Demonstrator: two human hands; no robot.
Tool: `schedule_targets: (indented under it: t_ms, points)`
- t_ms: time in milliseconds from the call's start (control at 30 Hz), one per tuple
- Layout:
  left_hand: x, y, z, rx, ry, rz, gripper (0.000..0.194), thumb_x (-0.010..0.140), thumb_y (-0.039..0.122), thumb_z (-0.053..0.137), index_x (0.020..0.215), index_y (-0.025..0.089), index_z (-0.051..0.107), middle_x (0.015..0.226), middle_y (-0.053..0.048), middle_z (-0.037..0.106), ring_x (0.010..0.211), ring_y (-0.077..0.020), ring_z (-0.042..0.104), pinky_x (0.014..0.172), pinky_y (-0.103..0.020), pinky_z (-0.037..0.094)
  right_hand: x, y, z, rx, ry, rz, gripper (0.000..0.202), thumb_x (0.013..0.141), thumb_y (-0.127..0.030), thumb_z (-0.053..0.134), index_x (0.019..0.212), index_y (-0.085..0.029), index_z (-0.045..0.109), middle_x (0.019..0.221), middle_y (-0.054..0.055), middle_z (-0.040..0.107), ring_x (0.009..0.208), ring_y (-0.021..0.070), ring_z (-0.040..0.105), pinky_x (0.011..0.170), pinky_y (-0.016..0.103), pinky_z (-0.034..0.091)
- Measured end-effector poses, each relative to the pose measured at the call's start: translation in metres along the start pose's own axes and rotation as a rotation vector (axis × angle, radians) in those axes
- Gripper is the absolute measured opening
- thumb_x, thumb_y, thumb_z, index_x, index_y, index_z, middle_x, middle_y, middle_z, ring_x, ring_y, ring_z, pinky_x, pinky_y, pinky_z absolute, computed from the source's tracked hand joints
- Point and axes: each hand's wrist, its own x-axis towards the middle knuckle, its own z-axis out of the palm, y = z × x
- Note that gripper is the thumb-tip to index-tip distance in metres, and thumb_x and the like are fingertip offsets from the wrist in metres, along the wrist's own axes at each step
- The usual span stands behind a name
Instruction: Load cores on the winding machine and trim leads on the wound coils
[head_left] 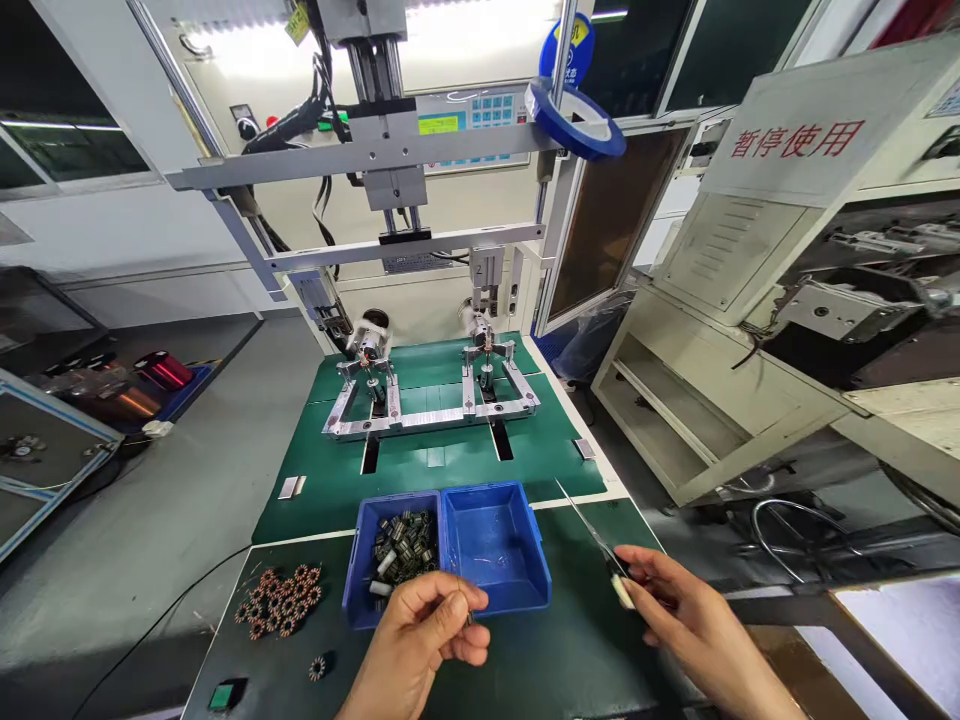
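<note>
In the head view, the left hand is in front of the two bins. Its thumb and index finger are pinched together on a small dark part, which the fingers mostly cover, so I cannot tell its exact kind. A thin wire rises from this pinch.

The right hand is at the right side of the worktable and grips a pointed metal tool near its black and cream part; its tip is directed away from the person, to the upper left.

The left blue bin contains many small dark cylindrical pieces and some white tubes. The right blue bin stands just beside it. To the left lies a pile of copper-wound ring coils, with a single ring coil apart from it, near a green push button. Behind the bins stands a metal frame with two heads.
</note>
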Motion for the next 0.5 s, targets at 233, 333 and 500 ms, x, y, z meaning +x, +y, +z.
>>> schedule_targets:
  t_ms: [233,333,500]
  points:
    - [0.018,0.0,0.002,0.082,-0.094,-0.065,0.037,0.059,0.049,0.086,0.069,0.016,0.075,0.082,-0.005,0.072,0.069,-0.0154,0.069,0.063,-0.025,0.057,0.003,-0.053,-0.033,0.357,-0.44,0.034,0.036,0.059,-0.021,0.065,0.094,-0.018,0.073,0.08,0.002,0.06,0.075,0.0185,0.057,0.067,0.03,0.045]
    - [0.021,-0.001,0.011,0.104,-0.066,-0.072,0.039,0.056,0.05,0.088,0.067,0.015,0.074,0.077,-0.005,0.072,0.074,-0.0174,0.069,0.068,-0.028,0.057,0.018,-0.066,-0.021,0.409,-0.653,0.047,0.037,0.054,-0.018,0.06,0.09,-0.017,0.071,0.078,0.001,0.058,0.071,0.0157,0.052,0.062,0.026,0.039]
    - [0.025,-0.003,0.02,0.081,-0.013,-0.105,0.044,0.049,0.052,0.09,0.063,0.015,0.072,0.071,-0.005,0.073,0.071,-0.0183,0.069,0.068,-0.029,0.056,0.029,-0.072,0.0,0.501,-0.715,0.051,0.034,0.056,-0.017,0.059,0.088,-0.017,0.067,0.074,-0.003,0.053,0.065,0.0112,0.047,0.059,0.023,0.035]
